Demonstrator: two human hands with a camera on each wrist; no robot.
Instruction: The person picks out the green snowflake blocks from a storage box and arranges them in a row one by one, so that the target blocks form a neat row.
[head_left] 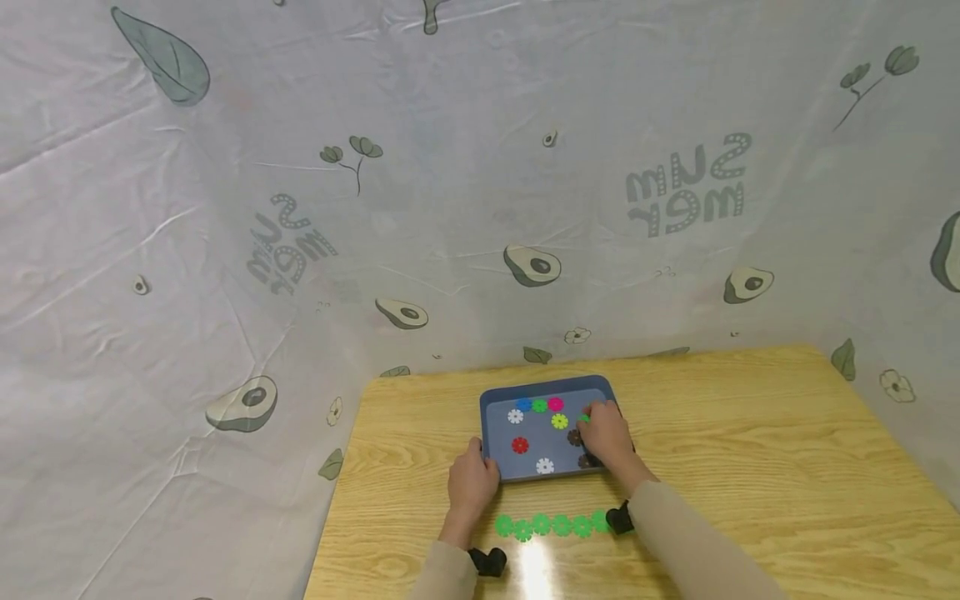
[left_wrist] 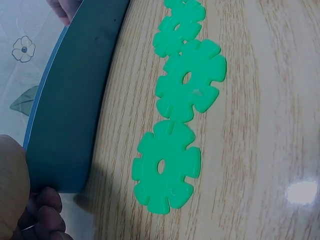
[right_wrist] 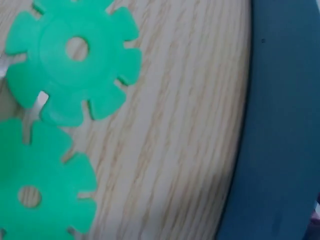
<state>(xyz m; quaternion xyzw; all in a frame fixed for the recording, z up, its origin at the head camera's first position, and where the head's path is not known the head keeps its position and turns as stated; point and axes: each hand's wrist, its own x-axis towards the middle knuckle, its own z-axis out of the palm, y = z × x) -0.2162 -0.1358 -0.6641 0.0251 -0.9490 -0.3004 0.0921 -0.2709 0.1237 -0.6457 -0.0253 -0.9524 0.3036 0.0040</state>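
Observation:
My left hand (head_left: 472, 482) grips the near left corner of a blue-grey tray (head_left: 546, 386), its thumb and fingers around the rim in the left wrist view. Over the tray's right side, my right hand (head_left: 609, 435) has curled fingers that pinch a green notched flower disc (head_left: 586, 418). Brown discs (head_left: 574, 437) lie just beside those fingers, partly covered by the hand. In front of the tray, several green notched discs (head_left: 562, 525) form a row on the table, edges meeting or overlapping. The right wrist view shows two discs from the row but not the hand's fingers.
Inside the tray lie a red disc (head_left: 520, 445), white discs (head_left: 545, 467), a yellow disc (head_left: 559, 422), and blue, green and pink discs (head_left: 555, 404) along the back. The wooden table (head_left: 720, 417) meets a printed cloth (head_left: 450, 208) behind and to the sides.

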